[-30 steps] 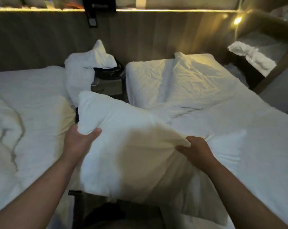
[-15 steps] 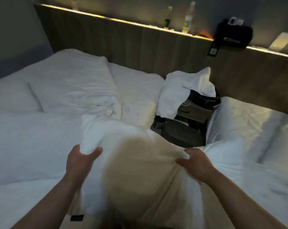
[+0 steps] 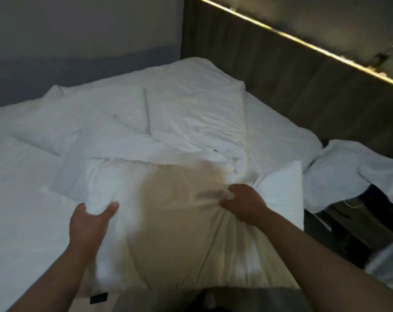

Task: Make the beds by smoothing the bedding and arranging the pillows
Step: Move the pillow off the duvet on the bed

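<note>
Rumpled bed beneath: my left hand and right hand grip the pillow, fingers curled into fabric; loose casing could slip.

Before me, the soft white rectangular pillow sits over the wide white-sheeted bed, my left hand gripping its left edge and my right hand its right half. Behind it is the crumpled white fabric duvet, and beyond that the dark wooden panelled headboard. Right of the bed lies a white terry towel.
</note>
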A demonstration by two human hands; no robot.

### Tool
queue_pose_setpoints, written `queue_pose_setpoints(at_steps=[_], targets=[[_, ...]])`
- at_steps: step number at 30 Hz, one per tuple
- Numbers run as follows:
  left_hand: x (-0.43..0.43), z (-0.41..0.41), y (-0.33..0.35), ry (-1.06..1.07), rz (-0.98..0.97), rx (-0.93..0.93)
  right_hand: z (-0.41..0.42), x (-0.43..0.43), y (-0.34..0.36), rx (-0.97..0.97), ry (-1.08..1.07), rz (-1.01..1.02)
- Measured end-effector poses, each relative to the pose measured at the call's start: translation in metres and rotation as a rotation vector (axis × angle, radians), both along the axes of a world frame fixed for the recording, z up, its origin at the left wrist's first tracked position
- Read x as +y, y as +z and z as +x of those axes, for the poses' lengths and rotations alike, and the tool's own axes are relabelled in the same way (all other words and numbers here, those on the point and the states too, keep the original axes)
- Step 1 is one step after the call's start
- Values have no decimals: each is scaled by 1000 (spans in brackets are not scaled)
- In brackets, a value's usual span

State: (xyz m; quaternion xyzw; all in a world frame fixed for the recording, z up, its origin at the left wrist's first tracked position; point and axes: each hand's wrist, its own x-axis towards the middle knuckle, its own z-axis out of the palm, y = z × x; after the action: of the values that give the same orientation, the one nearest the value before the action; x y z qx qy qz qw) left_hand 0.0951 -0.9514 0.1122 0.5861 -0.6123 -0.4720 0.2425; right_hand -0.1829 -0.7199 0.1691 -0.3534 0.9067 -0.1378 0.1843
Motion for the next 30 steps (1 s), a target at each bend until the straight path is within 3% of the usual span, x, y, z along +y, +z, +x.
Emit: queue_pose_setpoints(at_steps=[8, 13, 17, 20, 25, 27, 30], targets=[[-61, 53, -58, 288, 104, -192, 0, -144, -46, 20, 284, -10], [-76, 44, -128, 47, 189, -358, -1, -177, -110, -26, 355, -31], [-54, 5, -129, -121, 100, -525, -2, -175, -131, 220, 439, -81], [-38, -10, -130, -167, 80, -567, -11, -158, -137, 330, 595, 95], [-42, -16, -130, -196, 70, -652, -14, -158, -144, 217, 615, 268], [-45, -16, -119, -189, 85, -648, -9, -160, -136, 220, 609, 249], [-54, -7, -93, -213, 122, -467, -3, -152, -115, 185, 579, 186]])
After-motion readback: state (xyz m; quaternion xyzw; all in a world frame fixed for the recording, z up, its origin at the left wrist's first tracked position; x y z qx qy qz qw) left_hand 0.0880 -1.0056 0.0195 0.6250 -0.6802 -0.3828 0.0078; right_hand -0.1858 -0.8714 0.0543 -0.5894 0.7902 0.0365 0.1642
